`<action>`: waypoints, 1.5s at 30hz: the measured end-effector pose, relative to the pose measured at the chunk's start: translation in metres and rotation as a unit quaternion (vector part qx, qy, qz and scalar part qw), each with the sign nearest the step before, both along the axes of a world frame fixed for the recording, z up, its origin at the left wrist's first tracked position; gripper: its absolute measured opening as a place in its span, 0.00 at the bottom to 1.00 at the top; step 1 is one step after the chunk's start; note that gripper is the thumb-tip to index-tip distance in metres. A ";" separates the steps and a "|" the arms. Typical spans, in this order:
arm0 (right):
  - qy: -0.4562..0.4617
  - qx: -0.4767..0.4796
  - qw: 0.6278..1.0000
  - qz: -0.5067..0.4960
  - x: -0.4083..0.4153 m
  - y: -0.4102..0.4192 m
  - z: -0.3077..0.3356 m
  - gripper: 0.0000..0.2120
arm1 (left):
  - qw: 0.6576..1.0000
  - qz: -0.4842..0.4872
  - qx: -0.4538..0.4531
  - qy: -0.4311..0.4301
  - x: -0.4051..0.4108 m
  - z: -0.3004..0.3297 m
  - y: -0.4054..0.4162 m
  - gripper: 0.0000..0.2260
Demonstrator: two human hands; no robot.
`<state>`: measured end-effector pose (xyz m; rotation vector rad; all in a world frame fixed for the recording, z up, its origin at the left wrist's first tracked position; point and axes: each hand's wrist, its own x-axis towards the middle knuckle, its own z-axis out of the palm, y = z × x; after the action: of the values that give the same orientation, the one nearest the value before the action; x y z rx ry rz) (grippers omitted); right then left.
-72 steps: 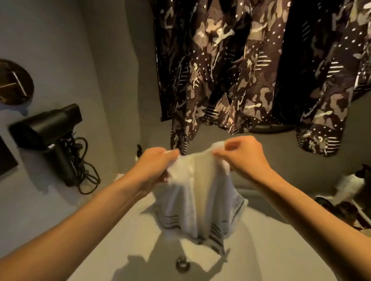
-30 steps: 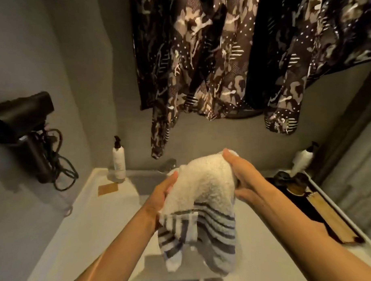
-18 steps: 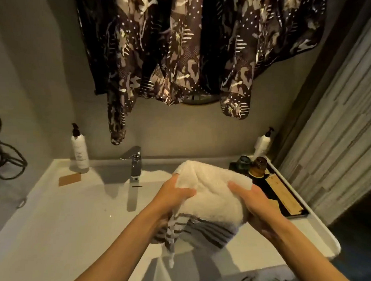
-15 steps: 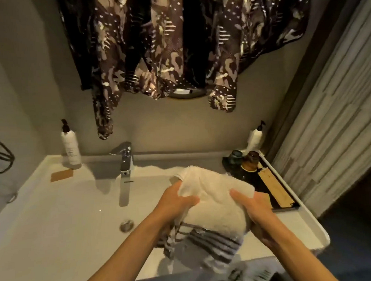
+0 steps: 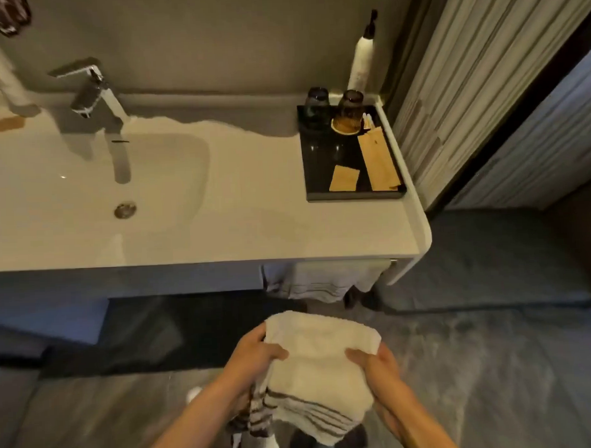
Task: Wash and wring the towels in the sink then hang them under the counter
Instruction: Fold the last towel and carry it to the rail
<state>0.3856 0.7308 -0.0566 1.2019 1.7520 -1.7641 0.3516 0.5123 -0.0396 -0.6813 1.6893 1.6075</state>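
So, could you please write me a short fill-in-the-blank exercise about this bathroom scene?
1. The left hand and right hand together hold a folded white towel with grey ____.
2. Another striped towel already hangs ____ the white counter.
3. The black rectangular tray sits on the counter to the ____ of the white sink basin.
4. The chrome faucet stands ____ the basin.

Missing words: stripes; under; right; behind
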 end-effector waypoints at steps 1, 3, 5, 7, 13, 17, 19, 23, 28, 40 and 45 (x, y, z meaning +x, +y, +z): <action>-0.006 -0.005 1.000 0.008 0.003 0.002 -0.008 0.18 | 1.000 0.012 -0.004 -0.007 0.005 -0.011 0.004 0.23; -0.003 0.002 1.000 0.011 0.008 0.007 -0.024 0.20 | 1.000 0.017 -0.007 -0.019 0.011 -0.029 0.014 0.25; 0.002 0.026 1.000 0.008 0.010 0.016 -0.051 0.21 | 0.999 0.034 -0.011 -0.025 0.013 -0.054 0.025 0.26; 0.022 0.027 0.999 0.028 0.007 0.025 -0.069 0.21 | 0.998 0.055 -0.006 -0.011 0.010 -0.078 0.037 0.26; 0.193 0.044 0.977 0.074 -0.069 0.047 -0.093 0.13 | 0.981 0.127 0.013 0.149 -0.053 -0.111 0.055 0.27; 0.238 0.028 0.968 0.078 -0.142 0.056 -0.109 0.10 | 0.965 0.152 0.080 0.199 -0.111 -0.124 0.062 0.20; 0.236 0.067 0.966 0.084 -0.166 0.058 -0.122 0.05 | 0.968 0.147 0.053 0.197 -0.130 -0.139 0.069 0.16; 0.221 0.081 0.970 0.063 -0.196 0.073 -0.123 0.10 | 0.965 0.179 0.043 0.187 -0.152 -0.145 0.075 0.09; 0.167 0.000 0.986 0.013 -0.225 0.083 -0.123 0.08 | 0.947 0.279 0.129 0.099 -0.183 -0.141 0.087 0.06; 0.184 0.636 0.708 0.247 -0.166 0.061 -0.129 0.18 | 0.664 -0.176 -0.600 0.411 -0.118 -0.128 0.073 0.09; 0.277 0.619 0.617 0.398 -0.157 0.055 -0.157 0.11 | 0.652 -0.282 -0.517 0.477 -0.121 -0.148 0.080 0.08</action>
<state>0.2286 0.7856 -0.2136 -0.1361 3.2779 -0.1468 0.2307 0.5921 -0.1879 0.4144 3.1897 0.3052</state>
